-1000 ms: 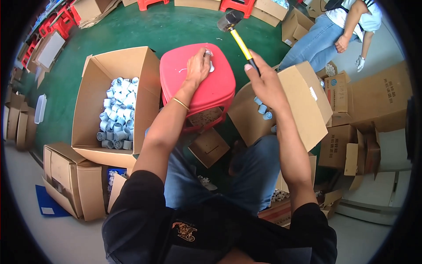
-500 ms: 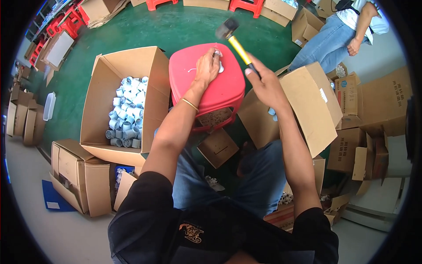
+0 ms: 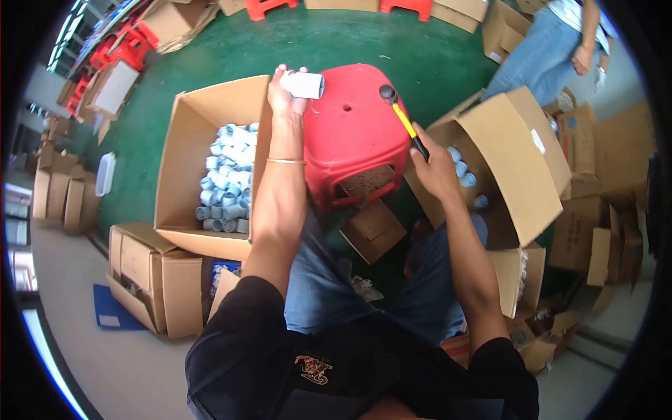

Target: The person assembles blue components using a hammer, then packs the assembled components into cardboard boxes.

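Note:
My left hand (image 3: 283, 101) is closed around a white cylindrical pipe fitting (image 3: 305, 85), held sideways above the left edge of a red plastic stool (image 3: 350, 136). The fitting's open end points right. In my right hand (image 3: 435, 168) is a hammer (image 3: 404, 119) with a yellow and black handle. Its dark head is over the right part of the stool's seat; whether it touches cannot be made out. To the left, an open cardboard box (image 3: 180, 157) contains many pale blue-white fittings (image 3: 229, 168). Another open cardboard box (image 3: 514, 154) on the right has several similar fittings inside.
A small cardboard piece (image 3: 373, 231) lies on the green floor (image 3: 336, 42) beneath the stool. Lower left stands a cardboard box (image 3: 178, 294) beside a blue sheet (image 3: 119, 308). A person in jeans (image 3: 539, 59) is at the upper right. More red stools (image 3: 133, 45) are far left.
My left hand has come up off the stool's seat and moved left, lifting the white fitting. My right hand has lowered the hammer toward the seat. The whole view has shifted slightly.

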